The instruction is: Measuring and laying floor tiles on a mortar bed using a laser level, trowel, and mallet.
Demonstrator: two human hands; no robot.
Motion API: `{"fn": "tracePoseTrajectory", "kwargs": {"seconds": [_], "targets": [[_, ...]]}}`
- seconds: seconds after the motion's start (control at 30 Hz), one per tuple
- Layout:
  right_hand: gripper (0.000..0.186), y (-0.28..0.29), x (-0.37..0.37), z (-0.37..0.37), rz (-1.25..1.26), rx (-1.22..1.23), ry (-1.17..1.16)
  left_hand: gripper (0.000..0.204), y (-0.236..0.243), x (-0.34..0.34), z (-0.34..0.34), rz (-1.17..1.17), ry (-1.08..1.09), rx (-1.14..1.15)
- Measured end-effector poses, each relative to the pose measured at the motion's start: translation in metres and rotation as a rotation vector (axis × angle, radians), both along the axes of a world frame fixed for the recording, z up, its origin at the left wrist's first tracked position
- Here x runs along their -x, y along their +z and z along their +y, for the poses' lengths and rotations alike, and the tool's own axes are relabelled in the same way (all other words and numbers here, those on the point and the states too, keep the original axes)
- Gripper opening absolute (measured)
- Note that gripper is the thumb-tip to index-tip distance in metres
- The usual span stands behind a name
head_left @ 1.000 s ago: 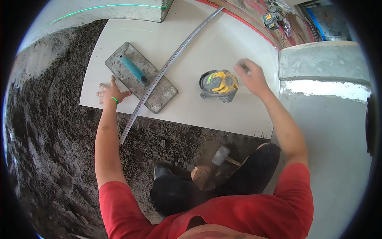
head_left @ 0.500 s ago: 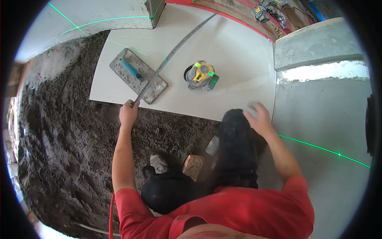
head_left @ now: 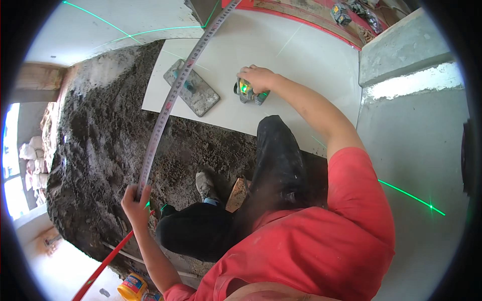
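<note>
My left hand [head_left: 134, 203] grips the near end of a tape measure's long blade [head_left: 159, 123], over the dark mortar bed [head_left: 110, 150]. The blade runs up and away to the right, crossing above a grey rectangular float [head_left: 203, 95] with a teal handle. The float lies on a large white tile [head_left: 301, 65]. My right hand [head_left: 258, 79] is closed over the top of a yellow and grey laser level [head_left: 244, 89] on the tile, hiding much of it. Green laser lines show on the walls. Where the blade's far end stops cannot be seen.
A brick [head_left: 236, 194] lies near my shoe [head_left: 205, 184]. Grey walls [head_left: 406, 120] rise on the right. At lower left are a yellow bucket [head_left: 132, 287] and a red strap-like strip [head_left: 105, 263]. Another device [head_left: 341, 15] sits past the tile's far edge.
My left hand has drawn back toward me and left with the tape blade. My right hand has moved from beside my knee onto the laser level, which appears turned.
</note>
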State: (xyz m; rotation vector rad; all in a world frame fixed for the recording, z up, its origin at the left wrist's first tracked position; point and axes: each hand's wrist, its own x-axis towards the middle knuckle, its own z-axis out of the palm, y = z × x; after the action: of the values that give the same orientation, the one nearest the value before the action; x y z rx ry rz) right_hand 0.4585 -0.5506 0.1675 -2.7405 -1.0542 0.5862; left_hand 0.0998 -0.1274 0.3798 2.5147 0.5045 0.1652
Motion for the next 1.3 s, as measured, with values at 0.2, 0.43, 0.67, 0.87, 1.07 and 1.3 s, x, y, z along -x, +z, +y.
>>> {"fn": "tracePoseTrajectory", "kwargs": {"seconds": [0.2,0.43,0.67,0.87,1.07,1.3], "targets": [[0.091,0.011,-0.001,0.0,-0.012,0.035,-0.036,0.024,0.036,0.064,-0.038,-0.09,0.077,-0.01],[0.082,0.009,0.012,0.001,-0.13,-0.003,-0.25,0.022,0.056,0.039,-0.062,-0.079,0.077,-0.006],[0.085,0.06,0.046,0.013,0.097,-0.967,-0.214,0.022,0.014,-0.094,-0.093,-0.138,-0.179,0.266],[0.037,0.197,0.068,-0.017,0.419,-1.35,-0.273,0.029,-0.039,-0.244,-0.171,-0.175,-0.568,0.376],[0.03,0.24,-0.007,-0.146,-0.369,-0.832,-0.92,0.043,-0.106,-0.338,-0.216,-0.59,-0.775,0.42],[0.032,0.296,-0.143,-0.487,-0.228,-0.445,-1.401,0.034,-0.337,-0.233,-0.112,0.258,-0.284,0.665]]}}
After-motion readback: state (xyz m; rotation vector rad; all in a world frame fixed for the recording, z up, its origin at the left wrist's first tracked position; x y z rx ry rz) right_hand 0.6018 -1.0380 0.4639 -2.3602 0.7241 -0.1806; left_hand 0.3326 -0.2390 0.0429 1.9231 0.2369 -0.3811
